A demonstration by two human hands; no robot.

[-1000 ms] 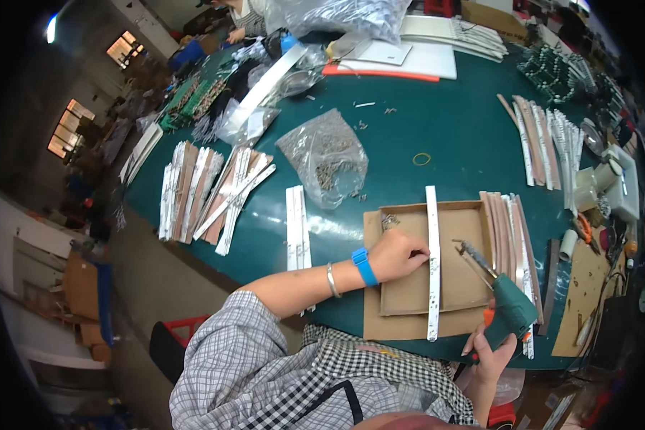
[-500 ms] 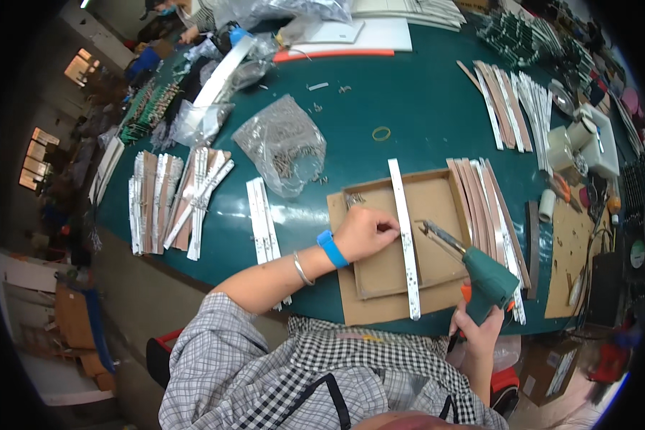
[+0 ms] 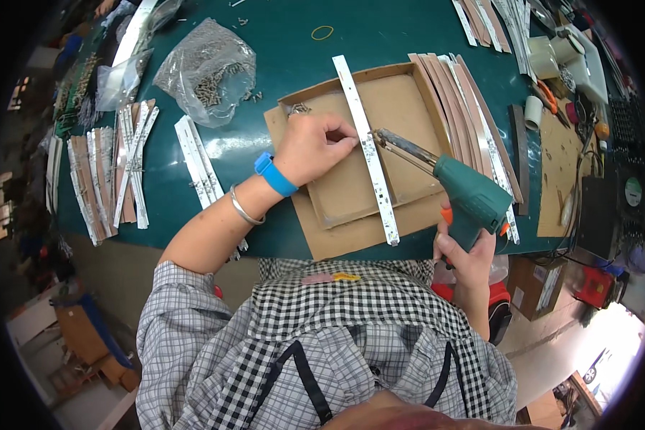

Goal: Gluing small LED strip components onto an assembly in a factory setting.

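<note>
Two hands, left hand [image 3: 312, 147] fingers pinched on white strip [image 3: 369, 150], right hand [image 3: 466, 251] wrapped around green soldering gun [image 3: 466, 197]

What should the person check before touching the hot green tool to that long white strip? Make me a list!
1. Left hand steadies the white strip: ok, its fingertips press beside the strip.
2. Right hand grips the green soldering gun: ok, wrapped around the handle.
3. Gun tip aimed at the strip: ok, it points at the strip's middle; contact cannot tell.
4. Fingers away from the tip: not ok, the left fingertips sit close to it.
5. Strip lies flat on the cardboard tray: ok, though its ends stick out over the edges.
6. Tip hot enough: cannot tell.
</note>
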